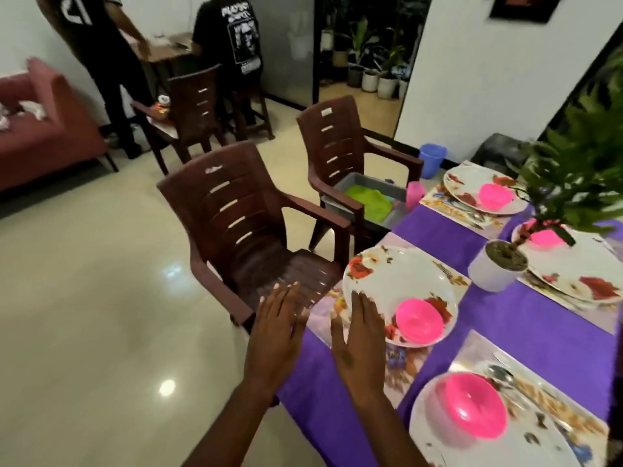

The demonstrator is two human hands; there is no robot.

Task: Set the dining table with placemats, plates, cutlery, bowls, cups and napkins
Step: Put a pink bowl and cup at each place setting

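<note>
On the floral plate (397, 284) sits 1 pink bowl (419, 320); our left hand (278, 326) and right hand (359, 342), fingers spread flat, hold nothing beside it.

Just right of the right hand (359, 338), whose fingertips lie over its near rim, sits a white plate (397, 284) with red flower prints, on a floral placemat (323, 318) that reaches under both hands. A pink bowl (419, 320) stands upright on the plate's right part, close beside that hand. The left hand (278, 326) is spread flat, empty, at the placemat's left edge. Below and right of the right hand, a second floral plate (472, 443) carries another pink bowl (475, 407), with a spoon (502, 374) just beyond it. Two further plate-and-bowl settings (485, 193) lie well beyond, with a pink cup (415, 194) beside one.
</note>
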